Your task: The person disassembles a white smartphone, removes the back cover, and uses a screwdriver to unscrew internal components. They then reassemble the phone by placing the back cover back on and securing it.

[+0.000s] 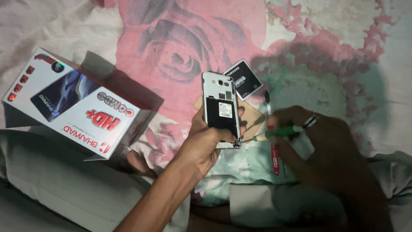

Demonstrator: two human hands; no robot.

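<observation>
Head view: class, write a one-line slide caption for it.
Left hand holds an opened white phone; right hand sets a green-handled screwdriver to its lower corner.

The white smartphone with its back cover off [221, 109] sits at the centre of the flowered bedsheet [171, 38]. At one o'clock, just beside it, lies a flat black battery [243, 79]. At nine o'clock, well apart, a white cardboard box [73, 103] blocks that side. At four o'clock a red pen [274, 159] lies across the way. Twelve o'clock is open cloth.
</observation>
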